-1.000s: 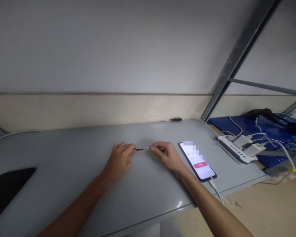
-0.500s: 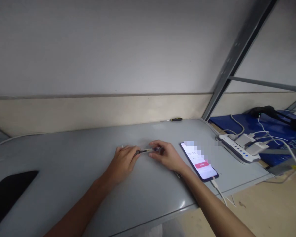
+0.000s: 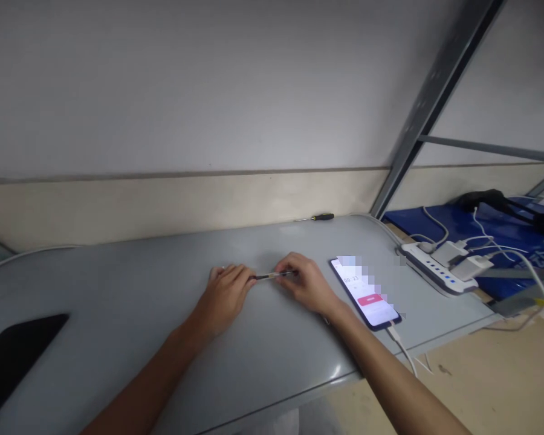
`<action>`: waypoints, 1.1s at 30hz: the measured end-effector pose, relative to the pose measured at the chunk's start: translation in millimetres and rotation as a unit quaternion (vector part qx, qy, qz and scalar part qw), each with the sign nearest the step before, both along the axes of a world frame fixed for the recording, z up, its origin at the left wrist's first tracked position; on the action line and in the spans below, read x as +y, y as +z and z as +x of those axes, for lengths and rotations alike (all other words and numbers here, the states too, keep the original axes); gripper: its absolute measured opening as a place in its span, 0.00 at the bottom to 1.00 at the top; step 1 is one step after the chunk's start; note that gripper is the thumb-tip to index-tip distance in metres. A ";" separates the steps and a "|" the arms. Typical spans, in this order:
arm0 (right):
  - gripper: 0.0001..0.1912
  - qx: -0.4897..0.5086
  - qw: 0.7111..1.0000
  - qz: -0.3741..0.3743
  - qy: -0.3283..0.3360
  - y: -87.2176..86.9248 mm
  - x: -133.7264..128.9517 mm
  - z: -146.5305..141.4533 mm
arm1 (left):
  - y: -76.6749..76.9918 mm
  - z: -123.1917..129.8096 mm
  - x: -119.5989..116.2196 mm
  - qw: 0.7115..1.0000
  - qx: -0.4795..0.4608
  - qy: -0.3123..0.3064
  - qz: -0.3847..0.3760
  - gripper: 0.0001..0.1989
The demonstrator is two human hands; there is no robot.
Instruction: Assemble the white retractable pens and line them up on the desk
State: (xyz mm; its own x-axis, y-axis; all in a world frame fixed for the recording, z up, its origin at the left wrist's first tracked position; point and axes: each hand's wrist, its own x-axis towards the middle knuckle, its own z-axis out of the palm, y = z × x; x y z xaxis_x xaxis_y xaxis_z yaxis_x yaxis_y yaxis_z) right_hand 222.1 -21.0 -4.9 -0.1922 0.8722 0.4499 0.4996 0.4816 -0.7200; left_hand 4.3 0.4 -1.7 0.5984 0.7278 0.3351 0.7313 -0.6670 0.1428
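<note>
A thin, pen-like rod [image 3: 266,276] spans the gap between my hands, low over the grey table [image 3: 131,290]. Its left, dark end is gripped by my left hand [image 3: 225,297], whose fingers are wrapped over it. The fingertips of my right hand [image 3: 304,280] pinch the other end, where a dark part shows between thumb and fingers. What exactly the rod is cannot be made out. To the right of my right hand lies a lit phone [image 3: 370,300] with a cable plugged into its lower end.
A screwdriver [image 3: 323,217] rests near the wall. At the right are a white power strip [image 3: 435,269] with plugs and cables, a metal frame post [image 3: 405,145] and a blue surface [image 3: 412,220]. A black flat object [image 3: 20,356] lies at the left.
The view has shifted very slightly. My right fingers have closed a little more around the rod's right end; both hands otherwise keep their places.
</note>
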 end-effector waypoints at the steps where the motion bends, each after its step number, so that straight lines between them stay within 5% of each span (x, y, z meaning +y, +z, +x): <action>1: 0.08 0.004 1.000 0.001 -0.001 -0.4 0.2 -0.1 | -0.2 -0.2 0.3 1.000 -0.001 0.000 0.002 0.15; 24: 0.11 -0.074 0.995 0.061 -0.012 -9.2 3.9 0.4 | 1.8 0.7 -4.6 0.999 -0.027 -0.002 -0.035 0.14; 30: 0.12 -0.110 0.987 0.086 -0.082 -11.3 7.9 9.7 | -0.2 -3.1 -0.4 0.999 -0.043 0.011 -0.032 0.17; 33: 0.09 -0.043 0.989 0.064 -0.127 -11.3 9.2 12.8 | -0.1 -4.9 2.1 0.998 -0.060 0.029 -0.024 0.16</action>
State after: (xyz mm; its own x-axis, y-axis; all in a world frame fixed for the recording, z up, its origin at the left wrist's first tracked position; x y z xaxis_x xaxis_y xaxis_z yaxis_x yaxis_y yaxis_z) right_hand 234.9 -11.8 -16.2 -0.0173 0.8339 0.5517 0.6724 0.4181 -0.6108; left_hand -0.6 2.4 -1.8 0.5133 0.7766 0.3653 0.7440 -0.6148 0.2618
